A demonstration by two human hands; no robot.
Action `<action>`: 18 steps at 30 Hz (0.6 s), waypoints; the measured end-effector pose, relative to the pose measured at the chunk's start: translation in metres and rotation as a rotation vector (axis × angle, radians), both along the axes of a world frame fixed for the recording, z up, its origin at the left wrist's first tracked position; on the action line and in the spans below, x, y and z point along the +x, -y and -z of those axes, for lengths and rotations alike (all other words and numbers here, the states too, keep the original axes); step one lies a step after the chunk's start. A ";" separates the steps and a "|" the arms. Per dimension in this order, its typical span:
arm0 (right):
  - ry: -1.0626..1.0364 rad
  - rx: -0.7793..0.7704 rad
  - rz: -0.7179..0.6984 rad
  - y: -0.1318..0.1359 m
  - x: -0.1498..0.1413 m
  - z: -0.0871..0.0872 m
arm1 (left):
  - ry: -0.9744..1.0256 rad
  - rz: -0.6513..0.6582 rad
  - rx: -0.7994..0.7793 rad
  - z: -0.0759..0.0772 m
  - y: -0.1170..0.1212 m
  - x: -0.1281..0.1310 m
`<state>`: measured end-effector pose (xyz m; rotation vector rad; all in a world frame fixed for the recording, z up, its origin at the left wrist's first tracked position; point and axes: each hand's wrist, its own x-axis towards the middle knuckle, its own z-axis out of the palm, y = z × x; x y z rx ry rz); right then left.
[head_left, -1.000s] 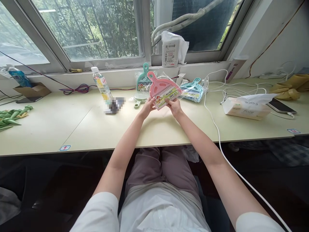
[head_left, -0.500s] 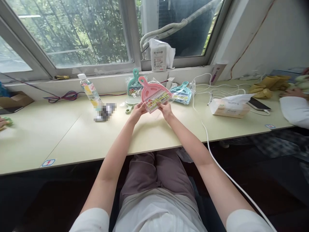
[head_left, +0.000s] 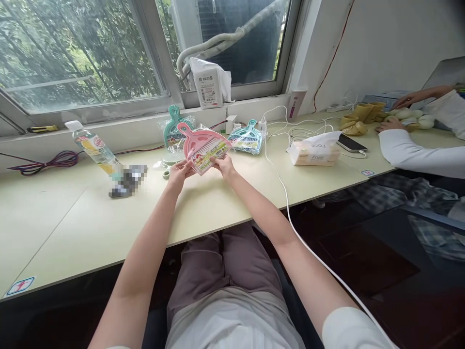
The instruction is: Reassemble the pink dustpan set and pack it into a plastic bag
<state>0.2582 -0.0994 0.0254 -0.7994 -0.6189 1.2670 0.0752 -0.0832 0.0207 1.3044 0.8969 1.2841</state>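
Note:
A pink toy dustpan and brush set (head_left: pixel 196 140) with a printed label is held up above the table, tilted, its handle pointing up and to the left. My left hand (head_left: pixel 178 175) grips its lower left edge. On the lower right edge, my right hand (head_left: pixel 223 165) pinches it with the thumb over the label. Behind it, a green dustpan set (head_left: pixel 174 127) in clear wrap leans by the sill. To the right lies a wrapped blue dustpan set (head_left: pixel 247 138). Partly hidden behind my left hand is a pale green piece (head_left: pixel 166 173).
A drink bottle (head_left: pixel 95 149) stands at the left beside a blurred dark object (head_left: pixel 127 182). At the right are a tissue pack (head_left: pixel 315 151), a phone (head_left: pixel 351 143) and white cables (head_left: pixel 276 177). Another person's hand (head_left: pixel 392 124) rests near pale green and yellow items.
The view has turned to the right, so things appear further left and more of the neighbouring person shows. Both hands still hold the pink dustpan set.

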 end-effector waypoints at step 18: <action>0.003 0.079 -0.084 -0.002 -0.009 0.003 | 0.131 0.108 -0.119 -0.021 0.018 0.006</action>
